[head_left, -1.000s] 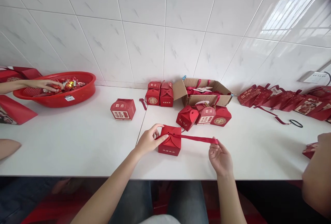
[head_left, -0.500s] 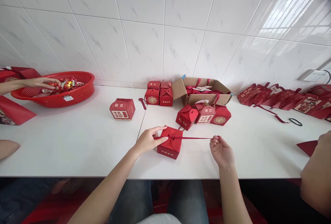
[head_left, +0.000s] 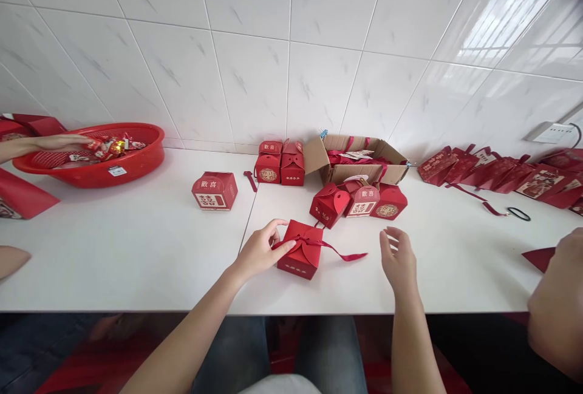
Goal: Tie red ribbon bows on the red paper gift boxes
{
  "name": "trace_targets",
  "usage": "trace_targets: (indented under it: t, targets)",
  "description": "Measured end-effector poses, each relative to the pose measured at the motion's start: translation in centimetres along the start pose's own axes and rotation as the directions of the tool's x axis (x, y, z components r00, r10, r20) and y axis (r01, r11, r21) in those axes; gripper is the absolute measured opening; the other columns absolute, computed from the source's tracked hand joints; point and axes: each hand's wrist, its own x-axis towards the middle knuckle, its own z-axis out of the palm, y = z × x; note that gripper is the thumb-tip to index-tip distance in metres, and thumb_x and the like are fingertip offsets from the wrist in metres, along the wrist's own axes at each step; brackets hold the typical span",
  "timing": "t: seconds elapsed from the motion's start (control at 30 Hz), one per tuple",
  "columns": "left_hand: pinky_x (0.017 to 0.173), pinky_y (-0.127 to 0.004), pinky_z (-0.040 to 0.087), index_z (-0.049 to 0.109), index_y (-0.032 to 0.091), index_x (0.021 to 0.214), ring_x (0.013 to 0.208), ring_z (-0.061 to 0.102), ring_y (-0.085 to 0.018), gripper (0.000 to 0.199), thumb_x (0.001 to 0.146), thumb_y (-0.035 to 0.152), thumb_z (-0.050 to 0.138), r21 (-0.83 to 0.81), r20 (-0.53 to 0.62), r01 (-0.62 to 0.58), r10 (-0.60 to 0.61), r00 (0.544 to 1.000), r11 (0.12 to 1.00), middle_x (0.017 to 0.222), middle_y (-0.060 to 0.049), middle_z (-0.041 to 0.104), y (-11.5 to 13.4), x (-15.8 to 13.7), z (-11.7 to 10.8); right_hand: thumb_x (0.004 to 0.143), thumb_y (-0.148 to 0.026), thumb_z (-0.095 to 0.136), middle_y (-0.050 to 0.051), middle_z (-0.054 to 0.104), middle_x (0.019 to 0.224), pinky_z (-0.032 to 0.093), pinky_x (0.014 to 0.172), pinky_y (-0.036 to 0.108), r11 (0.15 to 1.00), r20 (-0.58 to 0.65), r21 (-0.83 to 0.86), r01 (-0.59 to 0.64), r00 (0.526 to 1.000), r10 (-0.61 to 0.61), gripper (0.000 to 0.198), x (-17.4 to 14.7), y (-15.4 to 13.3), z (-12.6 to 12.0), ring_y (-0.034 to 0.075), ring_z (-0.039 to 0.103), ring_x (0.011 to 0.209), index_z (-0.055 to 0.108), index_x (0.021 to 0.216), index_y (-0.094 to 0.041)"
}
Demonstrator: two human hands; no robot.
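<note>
A red gift box sits on the table in front of me, its top flaps folded together. A dark red ribbon threads through the flap holes; its free end trails to the right, slack and curled. My left hand grips the box's left side, thumb lying on top by the ribbon and fingers behind the corner. Part of the ribbon there is hidden by the thumb. To the right of the ribbon's end, my right hand is raised with fingers loosely apart, holding nothing.
Behind are several red boxes and a cardboard carton of ribbons. One box stands left. A co-worker's hand reaches into a red basket of wrapped sweets. Another person's arm is at right, below red bags.
My right hand has let go of the ribbon's end and moved slightly right, its fingers opening. The ribbon, taut before, has gone slack. My left hand stays at the box.
</note>
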Motion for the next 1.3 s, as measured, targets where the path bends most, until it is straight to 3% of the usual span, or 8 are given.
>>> trace_targets:
  t: [0.07,0.13,0.33,0.7,0.97,1.1,1.2,1.3]
  targets:
    - [0.063,-0.029,0.042,0.052,0.025,0.114,0.060,0.047,-0.015,0.042,0.080,0.049,0.055,-0.019,0.013,-0.009,0.009,1.000,1.000,0.065,0.004,0.044,0.1,0.3,0.1,0.086,-0.047,0.051,0.011,0.061,0.114,0.051,0.079,0.038,0.978,0.177,0.037,0.208,0.961,-0.211,0.034,-0.8,-2.3,0.6,0.024,0.060,0.099,0.058,0.105,-0.020]
    - [0.062,-0.028,0.041,0.051,0.025,0.114,0.059,0.046,-0.015,0.040,0.080,0.047,0.056,-0.034,0.018,-0.014,0.015,1.000,0.999,0.064,0.005,0.043,0.2,0.6,0.3,0.084,-0.045,0.056,0.011,0.058,0.123,0.049,0.089,0.041,0.916,0.372,0.083,0.394,0.840,-0.395,0.035,-1.8,-4.4,1.8,0.025,0.056,0.111,0.059,0.111,-0.022]
    - [0.060,-0.026,0.038,0.052,0.025,0.111,0.059,0.044,-0.014,0.038,0.078,0.044,0.057,-0.068,-0.025,-0.006,0.005,1.000,0.998,0.064,0.005,0.040,0.1,0.9,1.2,0.075,-0.049,0.066,0.012,0.045,0.141,0.040,0.105,0.046,0.869,0.626,0.023,0.494,0.670,-0.398,0.069,-3.6,-6.4,5.8,0.030,0.041,0.131,0.046,0.136,-0.022]
    - [0.062,-0.027,0.038,0.053,0.025,0.109,0.061,0.044,-0.014,0.036,0.077,0.040,0.059,-0.126,-0.053,0.021,-0.027,0.998,0.992,0.065,0.005,0.039,0.0,0.7,1.7,0.075,-0.031,0.064,0.011,0.057,0.118,0.053,0.088,0.036,0.858,0.536,0.069,0.508,0.707,-0.461,0.042,-3.8,-6.0,6.9,0.025,0.062,0.101,0.062,0.115,-0.018]
    - [0.062,-0.025,0.039,0.045,0.025,0.113,0.060,0.044,-0.013,0.038,0.081,0.042,0.056,-0.135,-0.041,0.033,-0.038,0.998,0.990,0.064,0.007,0.037,0.1,0.5,1.9,0.078,-0.037,0.063,0.011,0.048,0.135,0.048,0.097,0.041,0.881,0.559,0.074,0.467,0.713,-0.424,0.049,-4.0,-5.5,7.3,0.028,0.051,0.121,0.056,0.124,-0.023]
    - [0.060,-0.025,0.037,0.045,0.024,0.100,0.057,0.041,-0.012,0.035,0.080,0.050,0.057,-0.141,-0.025,0.057,-0.061,0.998,0.988,0.062,0.008,0.037,-0.1,0.5,1.2,0.083,-0.052,0.054,0.013,0.038,0.142,0.049,0.093,0.041,0.946,0.514,0.072,0.316,0.801,-0.307,0.061,-3.6,-4.3,6.7,0.028,0.047,0.125,0.042,0.135,-0.023]
    - [0.058,-0.025,0.034,0.045,0.021,0.077,0.057,0.039,-0.012,0.034,0.082,0.054,0.051,-0.130,0.006,0.077,-0.077,0.997,0.989,0.062,0.006,0.040,-0.3,0.7,0.7,0.084,-0.058,0.049,0.013,0.057,0.113,0.052,0.069,0.034,0.984,0.476,0.015,0.178,0.864,-0.163,0.047,-3.1,-3.3,6.2,0.021,0.061,0.085,0.052,0.110,-0.018]
    - [0.055,-0.025,0.030,0.035,0.019,0.061,0.055,0.035,-0.012,0.044,0.083,0.055,0.049,-0.108,0.063,0.080,-0.073,0.995,0.991,0.060,0.004,0.037,-0.3,1.0,0.4,0.082,-0.061,0.049,0.000,0.052,0.067,0.039,0.056,0.028,0.988,0.553,-0.026,0.150,0.826,-0.111,0.042,-2.7,-3.0,6.0,0.014,0.045,0.058,0.048,0.073,-0.020]
